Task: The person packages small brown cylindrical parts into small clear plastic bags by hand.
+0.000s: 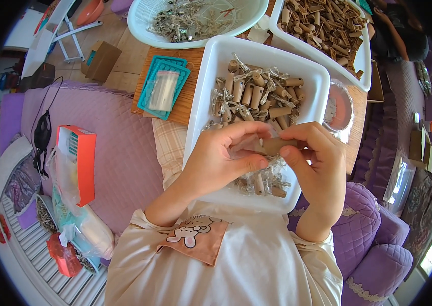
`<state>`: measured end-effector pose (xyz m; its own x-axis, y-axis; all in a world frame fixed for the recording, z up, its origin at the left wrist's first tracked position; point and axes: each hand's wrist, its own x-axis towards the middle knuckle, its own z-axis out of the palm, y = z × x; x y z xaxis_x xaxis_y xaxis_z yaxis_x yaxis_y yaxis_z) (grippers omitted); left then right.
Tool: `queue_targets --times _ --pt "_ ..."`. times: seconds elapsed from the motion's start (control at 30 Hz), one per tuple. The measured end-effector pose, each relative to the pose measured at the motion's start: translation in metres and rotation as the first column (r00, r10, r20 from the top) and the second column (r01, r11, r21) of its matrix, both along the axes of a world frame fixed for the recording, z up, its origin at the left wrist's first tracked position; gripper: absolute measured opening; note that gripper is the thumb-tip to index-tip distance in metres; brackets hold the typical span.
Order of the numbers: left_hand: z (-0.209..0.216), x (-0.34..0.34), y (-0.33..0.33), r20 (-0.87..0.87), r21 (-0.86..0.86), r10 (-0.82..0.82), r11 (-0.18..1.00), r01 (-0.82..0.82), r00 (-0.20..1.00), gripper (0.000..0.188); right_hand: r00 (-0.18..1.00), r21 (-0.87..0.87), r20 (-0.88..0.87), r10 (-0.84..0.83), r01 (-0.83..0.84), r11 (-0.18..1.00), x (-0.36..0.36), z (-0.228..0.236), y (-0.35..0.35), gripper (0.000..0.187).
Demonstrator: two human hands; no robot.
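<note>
So the biggest thing here is the wooden table (183,107), with a white bin (206,92) sitting at its near edge and jutting toward the lap. A second white bin (367,51) full of brown pieces takes the far right corner. Then there are the two hands, both over the near bin: the right hand (323,166) pinches a little brown tube (278,146) between thumb and fingers, and the left hand (216,158) has clear film (246,146) pinched at the tube's other end. Can't tell if the tube is partly inside the film. I'd guess the tube's light and stiff, tough enough for a firm pinch round its sides near one end. The film's probably floppy and slippery, so I'd grip its edge and not squash it.
</note>
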<state>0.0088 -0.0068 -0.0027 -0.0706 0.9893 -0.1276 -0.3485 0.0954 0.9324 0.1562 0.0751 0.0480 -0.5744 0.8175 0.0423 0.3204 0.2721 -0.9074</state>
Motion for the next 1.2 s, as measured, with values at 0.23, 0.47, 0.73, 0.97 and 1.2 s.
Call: queue_targets --times 0.23,0.47,0.73,0.97,1.2 --pt "0.008 0.004 0.004 0.062 0.016 0.006 1.000 -0.007 0.998 0.048 0.999 -0.084 -0.049 -0.021 0.017 0.996 0.000 -0.010 0.002 0.021" --pt "0.015 0.002 0.011 -0.130 -0.017 -0.014 1.000 0.011 0.991 0.024 0.998 0.015 -0.016 0.066 -0.066 0.998 0.005 -0.007 0.004 0.020" --pt "0.020 0.005 0.025 -0.226 -0.080 0.035 0.995 -0.054 0.973 0.007 0.999 0.284 -0.037 0.007 0.004 0.959 -0.004 -0.015 -0.001 0.021" --pt "0.018 0.017 0.039 -0.023 0.126 0.203 0.972 -0.198 0.979 0.010 0.995 0.545 -0.076 -0.063 0.094 0.833 -0.007 -0.030 0.000 0.021" --pt "0.011 0.020 0.045 0.246 0.157 0.216 0.953 -0.259 0.945 0.009 0.739 -0.222 -0.649 -0.180 0.042 0.974 -0.012 -0.048 -0.003 0.040"
